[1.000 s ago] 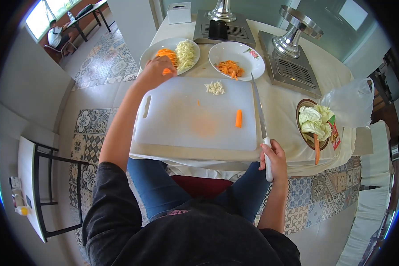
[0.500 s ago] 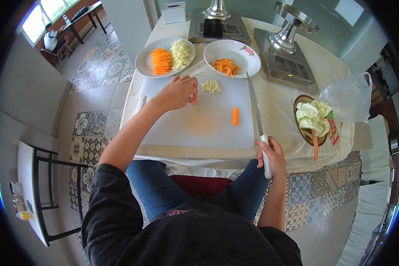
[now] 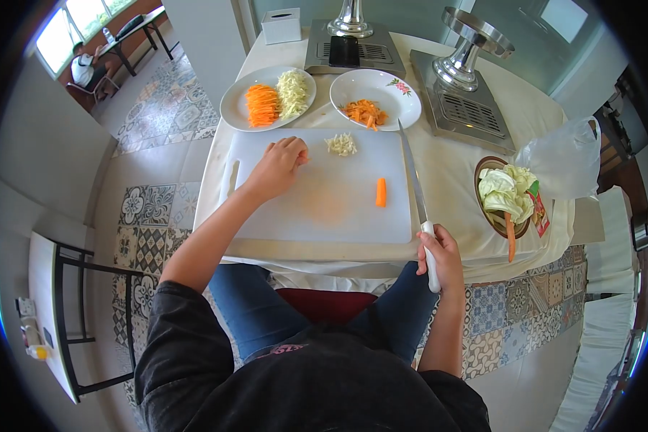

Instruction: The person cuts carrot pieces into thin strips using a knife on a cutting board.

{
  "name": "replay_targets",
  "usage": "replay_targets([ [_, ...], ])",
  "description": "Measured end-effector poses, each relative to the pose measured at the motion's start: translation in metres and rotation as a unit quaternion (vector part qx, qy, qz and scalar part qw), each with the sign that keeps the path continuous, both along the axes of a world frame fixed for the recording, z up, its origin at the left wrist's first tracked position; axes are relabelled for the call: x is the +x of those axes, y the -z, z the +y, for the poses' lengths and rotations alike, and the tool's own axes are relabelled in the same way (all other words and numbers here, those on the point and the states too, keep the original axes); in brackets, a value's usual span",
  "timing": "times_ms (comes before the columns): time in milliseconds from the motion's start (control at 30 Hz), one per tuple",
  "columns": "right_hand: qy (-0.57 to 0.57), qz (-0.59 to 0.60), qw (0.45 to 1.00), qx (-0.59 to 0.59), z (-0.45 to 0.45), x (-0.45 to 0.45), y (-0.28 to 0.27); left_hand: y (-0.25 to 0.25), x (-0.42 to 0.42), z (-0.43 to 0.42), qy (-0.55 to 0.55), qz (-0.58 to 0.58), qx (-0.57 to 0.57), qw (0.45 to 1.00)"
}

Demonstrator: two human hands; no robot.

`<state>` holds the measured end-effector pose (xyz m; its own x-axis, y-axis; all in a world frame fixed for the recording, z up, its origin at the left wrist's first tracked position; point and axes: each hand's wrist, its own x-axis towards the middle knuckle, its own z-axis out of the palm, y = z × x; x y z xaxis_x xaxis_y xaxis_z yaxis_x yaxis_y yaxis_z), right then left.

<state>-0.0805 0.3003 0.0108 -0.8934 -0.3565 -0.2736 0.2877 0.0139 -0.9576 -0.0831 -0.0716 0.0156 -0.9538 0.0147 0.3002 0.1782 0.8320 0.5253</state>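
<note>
My right hand (image 3: 441, 257) is wrapped round the white handle of a kitchen knife (image 3: 416, 176). Its long blade points away from me, along the right edge of the white cutting board (image 3: 281, 227). Over the board's left half, my left hand (image 3: 281, 167) has curled fingers, and whatever they may hold is hidden. Just beyond it, to the right, lies a small heap of shredded cabbage (image 3: 340, 145). A short piece of carrot (image 3: 381, 192) rests on the right part of the board, apart from both hands.
Behind the board stand a plate (image 3: 232, 108) of shredded carrot and cabbage and a bowl (image 3: 338, 85) with carrot scraps. Two metal stands (image 3: 443, 128) are farther back, a phone (image 3: 344, 50) on one. At right are a basket (image 3: 480, 173) of cabbage and a plastic bag (image 3: 561, 158).
My left hand has drawn back a little to the left and toward me, away from the cabbage heap. The knife stays in my right hand, nearly unmoved.
</note>
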Motion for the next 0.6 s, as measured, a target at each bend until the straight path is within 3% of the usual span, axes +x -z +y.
replay_targets([
  [133,-0.003,0.000,1.000,0.005,0.000,0.000,-0.002,-0.005,-0.008,-0.029,-0.058,0.017,0.140,0.988],
  [200,-0.001,-0.003,1.000,0.008,-0.001,0.000,-0.002,0.001,-0.031,-0.078,-0.154,0.061,-0.015,0.986],
  [300,-0.003,-0.004,1.000,0.008,0.001,0.000,0.001,-0.011,-0.048,-0.106,-0.183,0.078,-0.157,0.967],
  [500,0.000,-0.007,1.000,0.001,0.000,0.000,-0.001,-0.007,-0.064,-0.112,-0.179,0.055,-0.195,0.963],
  [600,-0.007,-0.003,1.000,0.011,0.000,-0.001,0.000,-0.013,-0.061,-0.108,-0.193,0.098,-0.181,0.959],
])
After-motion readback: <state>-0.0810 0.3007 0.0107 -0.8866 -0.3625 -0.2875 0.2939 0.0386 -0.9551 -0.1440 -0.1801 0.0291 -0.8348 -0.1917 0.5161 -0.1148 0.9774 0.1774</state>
